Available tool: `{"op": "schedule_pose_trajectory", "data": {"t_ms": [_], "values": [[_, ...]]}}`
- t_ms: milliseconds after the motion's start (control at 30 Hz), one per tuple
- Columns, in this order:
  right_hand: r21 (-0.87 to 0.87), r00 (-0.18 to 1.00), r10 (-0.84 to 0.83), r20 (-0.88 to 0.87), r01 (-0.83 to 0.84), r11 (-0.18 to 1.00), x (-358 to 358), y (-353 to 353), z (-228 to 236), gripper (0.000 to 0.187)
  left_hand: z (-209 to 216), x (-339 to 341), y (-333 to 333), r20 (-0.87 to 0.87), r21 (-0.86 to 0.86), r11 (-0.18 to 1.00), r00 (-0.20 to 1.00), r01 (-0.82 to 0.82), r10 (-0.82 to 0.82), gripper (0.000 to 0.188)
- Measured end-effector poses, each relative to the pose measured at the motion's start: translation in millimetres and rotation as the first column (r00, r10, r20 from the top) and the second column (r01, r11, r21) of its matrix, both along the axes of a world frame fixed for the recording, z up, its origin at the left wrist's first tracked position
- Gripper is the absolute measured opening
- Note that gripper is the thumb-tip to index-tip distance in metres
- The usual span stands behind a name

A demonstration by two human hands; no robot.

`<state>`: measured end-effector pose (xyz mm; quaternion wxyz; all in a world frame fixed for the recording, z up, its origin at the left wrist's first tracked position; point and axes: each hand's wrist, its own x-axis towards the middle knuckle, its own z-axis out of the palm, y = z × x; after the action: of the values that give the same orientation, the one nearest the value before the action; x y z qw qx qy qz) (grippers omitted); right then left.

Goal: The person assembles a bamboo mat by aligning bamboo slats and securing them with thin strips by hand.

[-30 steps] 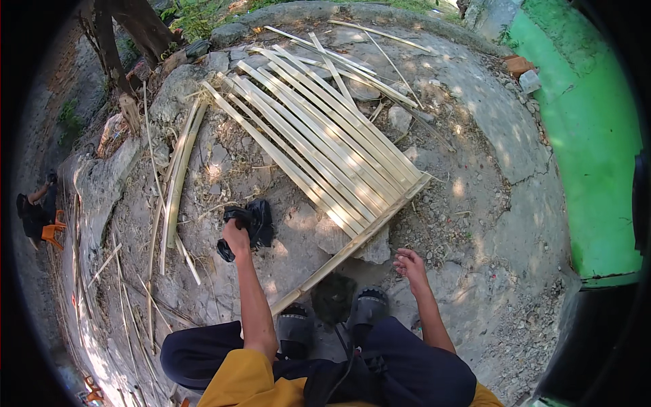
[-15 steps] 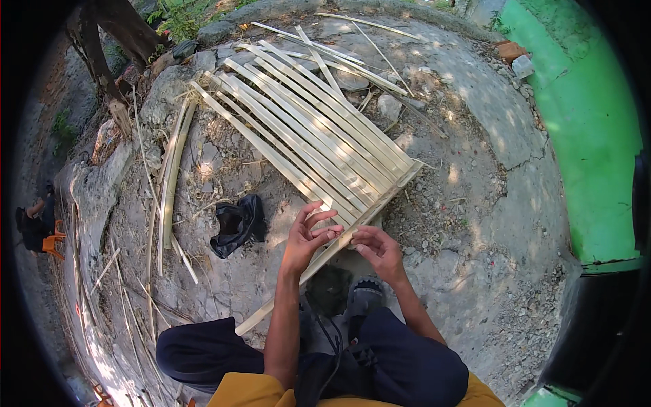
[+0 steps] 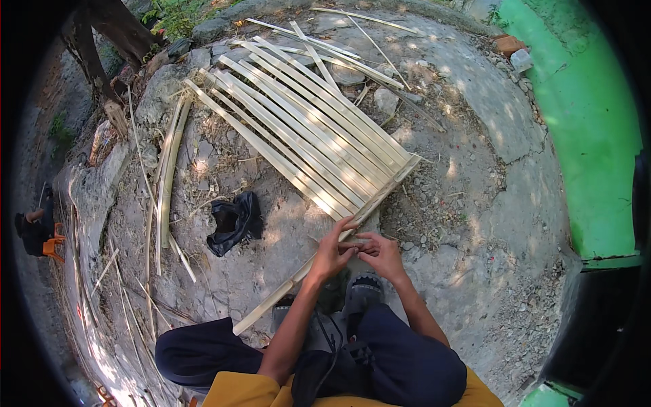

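A row of pale split-bamboo slats (image 3: 308,129) lies slanted on the ground, their near ends meeting one long bamboo crosspiece (image 3: 271,300) that runs down toward my left knee. My left hand (image 3: 331,252) is at the crosspiece just below the last slat, fingers bent over it and thumb pressed inward. Close against it is my right hand (image 3: 381,258), thumb and fingers pinched together. The fingertips of both hands nearly meet; whatever is between them is too small to make out. The crosspiece is partly hidden beneath my left hand.
A black plastic bag (image 3: 234,222) lies left of the slats. Loose bamboo strips (image 3: 166,197) are scattered at the left and far side. A green surface (image 3: 583,136) borders the right. A tree trunk (image 3: 125,30) stands far left, and a seated person (image 3: 35,227) is beyond.
My left hand has moved down and right from its raised, spread pose to the crosspiece. My right hand has shifted slightly lower, and the two hands have come together.
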<state>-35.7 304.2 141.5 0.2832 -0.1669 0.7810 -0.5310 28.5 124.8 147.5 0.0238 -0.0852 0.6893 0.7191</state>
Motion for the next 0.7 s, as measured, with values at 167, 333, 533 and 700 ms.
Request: {"op": "schedule_pose_trajectory", "data": {"t_ms": [167, 333, 533, 700], "values": [[0.071, 0.999, -0.014, -0.044, 0.017, 0.997, 11, 5, -23, 0.034, -18, 0, 9, 0.147, -0.013, 1.0, 0.989, 0.006, -0.004, 0.071], [-0.034, 0.987, -0.146, -0.064, 0.144, 0.989, -1, -6, -45, 0.026, -58, -3, 0, -0.031, -0.284, 0.889, 0.93, -0.359, 0.366, 0.044], [-0.005, 0.966, -0.256, -0.043, 0.256, 0.967, -30, -16, -62, 0.016, -89, -3, -16, -0.085, -0.443, 0.798, 0.906, -0.408, 0.416, 0.032], [0.001, 0.956, -0.127, -0.264, 0.132, 0.991, -36, -32, -60, 0.017, -97, -8, -11, -0.133, -0.45, 0.801, 0.916, -0.396, 0.378, 0.027]]}}
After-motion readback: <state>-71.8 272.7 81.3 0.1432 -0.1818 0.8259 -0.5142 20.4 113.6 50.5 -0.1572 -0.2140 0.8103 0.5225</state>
